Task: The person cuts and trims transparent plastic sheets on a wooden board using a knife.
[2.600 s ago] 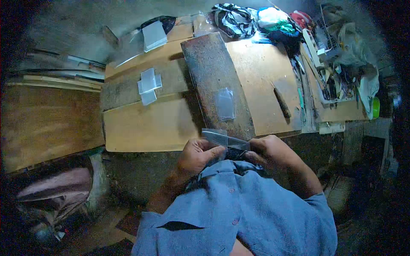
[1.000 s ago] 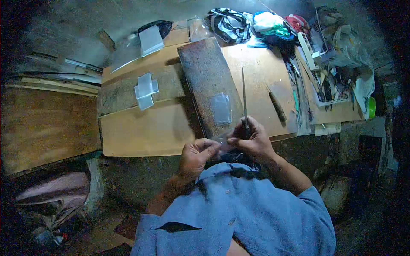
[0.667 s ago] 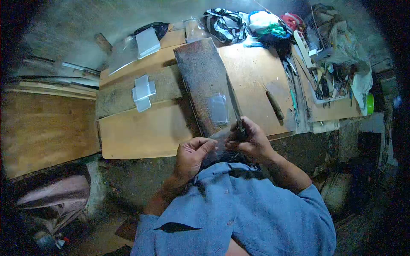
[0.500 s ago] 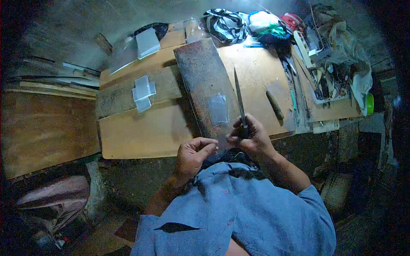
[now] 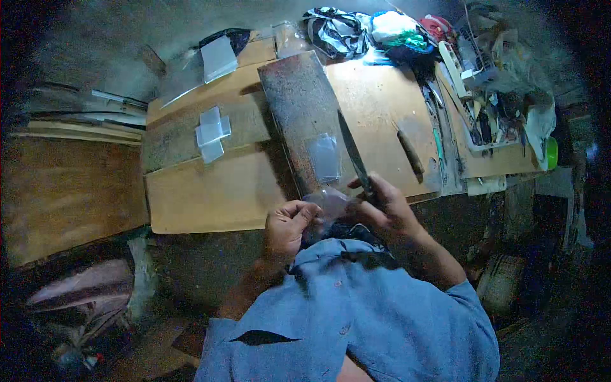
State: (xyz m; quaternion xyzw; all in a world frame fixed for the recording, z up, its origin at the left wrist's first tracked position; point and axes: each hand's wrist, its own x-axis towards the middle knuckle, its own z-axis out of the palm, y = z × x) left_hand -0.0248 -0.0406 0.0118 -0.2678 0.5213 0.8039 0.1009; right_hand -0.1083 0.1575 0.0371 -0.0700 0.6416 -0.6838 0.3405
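My right hand [image 5: 389, 207] is closed around the dark handle of a long, narrow knife [image 5: 353, 149], its tip pointing away from me. A thin, clear plastic piece [image 5: 334, 202] spans the gap between both hands at the table's near edge. The fingertips of my left hand [image 5: 289, 223] pinch its left side, while its right side meets my right thumb and fingers. Just beyond, a small stack of clear plastic pieces [image 5: 326, 158] lies on a dark, worn board [image 5: 296, 89].
More clear pieces [image 5: 213, 134] lie on the left of the wooden table [image 5: 203, 204], and a pale stack [image 5: 218, 57] sits behind them. A wooden-handled tool [image 5: 410, 155] rests at right. Bags [image 5: 337, 35] stand at the back, beside a tool-filled tray [image 5: 493, 143].
The plastic piece between my hands has come up and shows more broadly. My right hand has shifted slightly right, and the knife has turned, its blade tilting further left and showing wider.
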